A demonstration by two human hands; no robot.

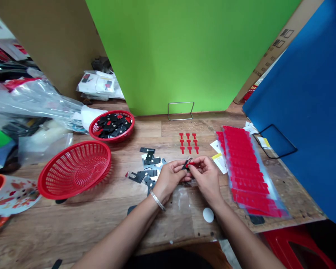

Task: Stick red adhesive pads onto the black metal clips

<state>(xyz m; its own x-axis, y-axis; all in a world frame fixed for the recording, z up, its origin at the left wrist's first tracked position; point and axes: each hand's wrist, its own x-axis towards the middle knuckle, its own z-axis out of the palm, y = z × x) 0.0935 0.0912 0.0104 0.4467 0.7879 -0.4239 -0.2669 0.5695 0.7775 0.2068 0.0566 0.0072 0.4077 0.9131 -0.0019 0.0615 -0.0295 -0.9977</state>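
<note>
My left hand (170,176) and my right hand (205,175) meet over the middle of the wooden table (81,220). The left fingers pinch a small dark metal bracket (187,163). The right fingers pinch a small red plastic piece (191,164) against it. A loose pile of similar dark brackets (147,168) lies just left of my hands. Small red T-shaped pieces (188,142) lie in neat rows just beyond my hands. A silver bangle sits on my left wrist.
A large red basket (75,170) stands at the left, a smaller red basket (112,126) with black and red parts behind it. Stacked sheets of red pieces (248,172) lie at the right. Green and blue boards wall the back and right. Plastic bags clutter the left.
</note>
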